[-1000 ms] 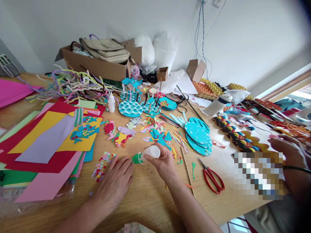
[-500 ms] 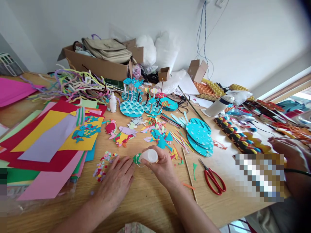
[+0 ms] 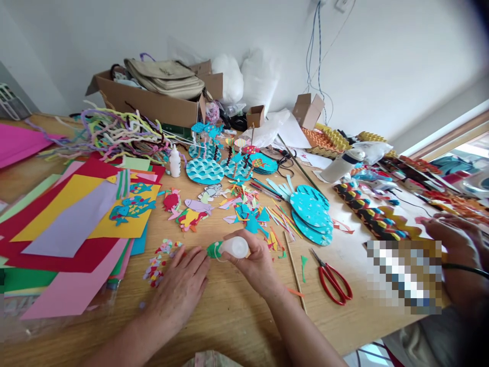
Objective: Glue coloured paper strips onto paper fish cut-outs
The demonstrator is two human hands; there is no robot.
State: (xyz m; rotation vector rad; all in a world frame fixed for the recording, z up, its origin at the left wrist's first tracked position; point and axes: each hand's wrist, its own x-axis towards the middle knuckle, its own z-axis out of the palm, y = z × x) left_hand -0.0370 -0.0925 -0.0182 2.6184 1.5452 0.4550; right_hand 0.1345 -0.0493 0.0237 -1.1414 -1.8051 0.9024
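Observation:
My right hand (image 3: 255,260) grips a white glue bottle (image 3: 235,247) tipped over, its base towards me and its nozzle end down at a small green paper cutout (image 3: 214,250). The bottle and a thin white loop at its neck partly cover the cutout. Flat on the table, my left hand (image 3: 182,278) has its fingers stretched out, their tips at the left edge of the green cutout. Beside its fingers lies a scatter of small coloured paper dots (image 3: 157,262). Paper fish cutouts (image 3: 194,209) rest beyond both hands.
Red-handled scissors (image 3: 332,278) and a thin wooden stick (image 3: 294,270) lie on the right. Blue paper ovals (image 3: 311,214) are stacked behind them. Coloured paper sheets (image 3: 76,219) cover the left side. Another glue bottle (image 3: 174,162) stands upright. Another person's hands (image 3: 451,232) are at far right.
The view has shifted slightly. My right hand keeps the glue bottle at the green cutout, and my left hand stays flat beside it.

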